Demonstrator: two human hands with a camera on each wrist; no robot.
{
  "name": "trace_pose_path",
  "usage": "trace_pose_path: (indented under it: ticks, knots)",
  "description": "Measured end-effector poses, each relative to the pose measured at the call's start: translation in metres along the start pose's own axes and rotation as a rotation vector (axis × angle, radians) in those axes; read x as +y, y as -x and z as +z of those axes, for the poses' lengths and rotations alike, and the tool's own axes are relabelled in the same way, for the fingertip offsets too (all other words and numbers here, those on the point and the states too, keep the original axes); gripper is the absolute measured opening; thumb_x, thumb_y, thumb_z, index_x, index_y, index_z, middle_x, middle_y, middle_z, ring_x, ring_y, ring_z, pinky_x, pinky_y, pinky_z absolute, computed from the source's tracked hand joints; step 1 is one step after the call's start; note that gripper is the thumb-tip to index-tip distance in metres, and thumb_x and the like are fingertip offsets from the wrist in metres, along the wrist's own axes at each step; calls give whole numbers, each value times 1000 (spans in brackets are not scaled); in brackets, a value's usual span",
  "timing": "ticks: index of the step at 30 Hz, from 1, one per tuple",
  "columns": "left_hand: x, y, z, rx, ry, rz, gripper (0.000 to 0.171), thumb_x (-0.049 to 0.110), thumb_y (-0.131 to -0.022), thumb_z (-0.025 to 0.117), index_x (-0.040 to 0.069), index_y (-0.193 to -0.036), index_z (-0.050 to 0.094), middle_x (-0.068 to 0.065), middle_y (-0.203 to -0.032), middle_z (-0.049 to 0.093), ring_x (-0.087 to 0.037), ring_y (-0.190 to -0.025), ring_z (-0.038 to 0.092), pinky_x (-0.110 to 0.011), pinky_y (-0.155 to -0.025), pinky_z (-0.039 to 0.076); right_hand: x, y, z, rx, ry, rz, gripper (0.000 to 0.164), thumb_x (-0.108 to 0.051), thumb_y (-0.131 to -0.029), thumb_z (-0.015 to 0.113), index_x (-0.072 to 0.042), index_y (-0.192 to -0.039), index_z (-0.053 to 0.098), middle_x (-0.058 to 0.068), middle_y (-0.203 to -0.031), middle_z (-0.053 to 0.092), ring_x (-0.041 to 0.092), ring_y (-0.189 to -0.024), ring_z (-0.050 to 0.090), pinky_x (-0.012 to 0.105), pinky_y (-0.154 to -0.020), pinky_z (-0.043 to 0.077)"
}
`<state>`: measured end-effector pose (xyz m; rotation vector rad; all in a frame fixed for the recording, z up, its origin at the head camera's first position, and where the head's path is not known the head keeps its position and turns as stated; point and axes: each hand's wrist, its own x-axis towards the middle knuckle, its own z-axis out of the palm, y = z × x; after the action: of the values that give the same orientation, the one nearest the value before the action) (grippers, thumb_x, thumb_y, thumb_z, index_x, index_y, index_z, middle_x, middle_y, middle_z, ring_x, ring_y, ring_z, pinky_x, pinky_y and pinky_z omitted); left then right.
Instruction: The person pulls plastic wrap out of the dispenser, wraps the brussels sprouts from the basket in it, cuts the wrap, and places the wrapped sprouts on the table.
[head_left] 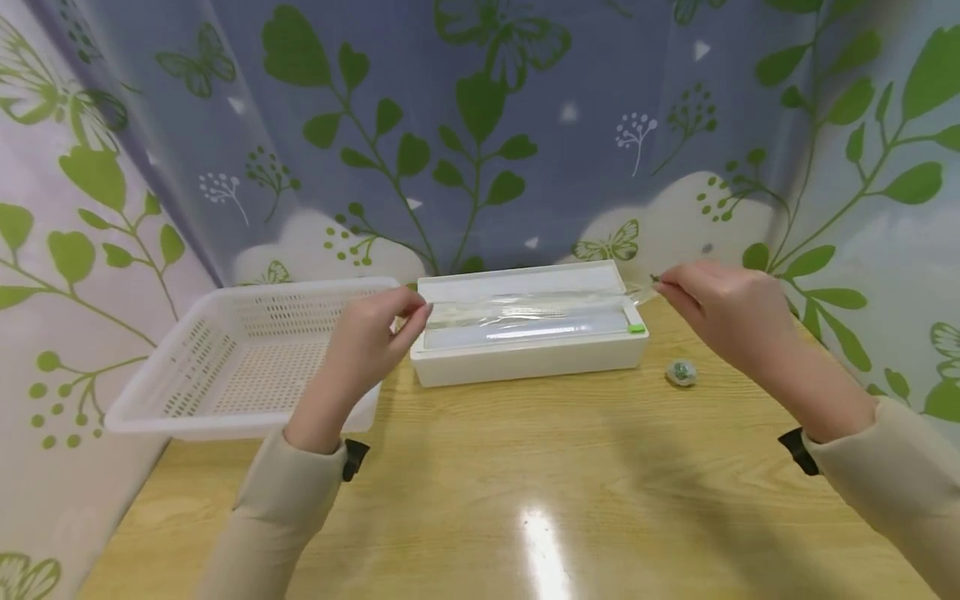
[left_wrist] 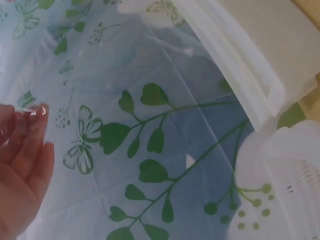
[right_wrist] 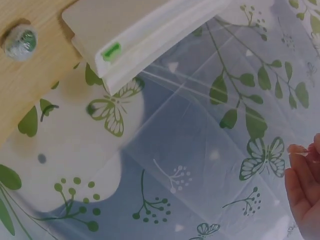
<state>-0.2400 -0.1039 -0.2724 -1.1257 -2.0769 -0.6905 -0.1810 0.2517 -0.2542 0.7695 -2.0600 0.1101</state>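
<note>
In the head view a sheet of clear cling film (head_left: 525,307) stretches between the two hands, over a white cling film dispenser (head_left: 528,365) whose lid stands up at the back. My left hand (head_left: 367,333) pinches the film's left end between thumb and fingertips. At the far end, my right hand (head_left: 723,304) pinches the right corner, where the film bunches. A roll (head_left: 555,327) lies inside the dispenser, and a green slider (head_left: 637,328) sits at its right front corner. Both wrist views show the left hand (left_wrist: 25,165) and right hand (right_wrist: 305,185) behind see-through film.
A white perforated basket (head_left: 225,427) stands to the left of the dispenser. On the wooden table (head_left: 480,467), a small film-wrapped ball (head_left: 681,372) with green on it lies right of the dispenser. Behind hangs a leaf-and-butterfly patterned curtain (head_left: 420,100).
</note>
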Motion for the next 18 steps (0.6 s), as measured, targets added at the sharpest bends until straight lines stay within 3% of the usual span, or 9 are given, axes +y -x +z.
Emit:
trace_pose_path:
  ticks: [4, 8, 14, 18]
  knots:
    - [4, 15, -3, -74, 79, 47, 5, 1, -78, 62, 4, -75, 62, -2, -67, 61, -9, -56, 54, -21, -47, 43, -10, 12, -2, 27, -19, -39, 47, -33, -96, 35, -1, -73, 61, 9, -59, 57, 19, -43, 51, 33, -36, 38]
    - [9, 27, -3, -156, 102, 93, 4, 4, -78, 62, 5, -74, 61, 0, -67, 61, -7, -58, 55, -20, -50, 45, -17, 24, -2, -4, -64, -69, 47, -33, -96, 35, -3, -71, 60, 4, -57, 56, 14, -42, 49, 29, -36, 38]
    - [17, 44, 0, -310, 120, 125, 7, 11, -83, 58, 9, -77, 59, 3, -69, 61, -5, -63, 57, -19, -56, 47, -25, 44, 3, -103, -224, -116, 42, -33, -95, 35, -9, -72, 59, -3, -59, 57, 3, -44, 46, 19, -38, 36]
    - [20, 53, 4, -368, 117, 117, 5, 9, -80, 62, 10, -77, 60, 4, -70, 61, -4, -63, 57, -18, -56, 47, -30, 56, 9, -198, -347, -104, 39, -34, -95, 35, -11, -74, 60, -5, -63, 59, -1, -48, 48, 14, -41, 38]
